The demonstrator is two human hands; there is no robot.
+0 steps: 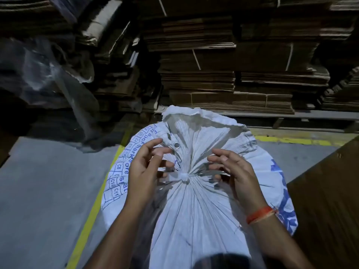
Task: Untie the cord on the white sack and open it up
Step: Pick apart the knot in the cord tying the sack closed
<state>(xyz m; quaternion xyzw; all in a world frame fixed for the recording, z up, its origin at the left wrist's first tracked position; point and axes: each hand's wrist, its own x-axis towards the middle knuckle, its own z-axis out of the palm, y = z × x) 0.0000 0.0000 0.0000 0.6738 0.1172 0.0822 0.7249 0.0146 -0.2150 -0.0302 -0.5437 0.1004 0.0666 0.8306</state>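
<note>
Flattened cardboard [223,65] is stacked high behind the sack [194,210], and clear plastic [48,74] is draped at the left. A yellow line [91,206] is painted on the grey floor [38,191]; a brown board [330,200] lies at the right. The sack stands in the middle, its neck gathered by a cord [183,176] knotted tight, a metal eyelet [176,145] just above. Both forearms are reached in from below. The left hand [143,167] and right hand [235,171] are held on either side of the knot, fingers loosely curled and spread. Whether the cord is pinched cannot be told. An orange band [260,214] is worn on the right wrist.
</note>
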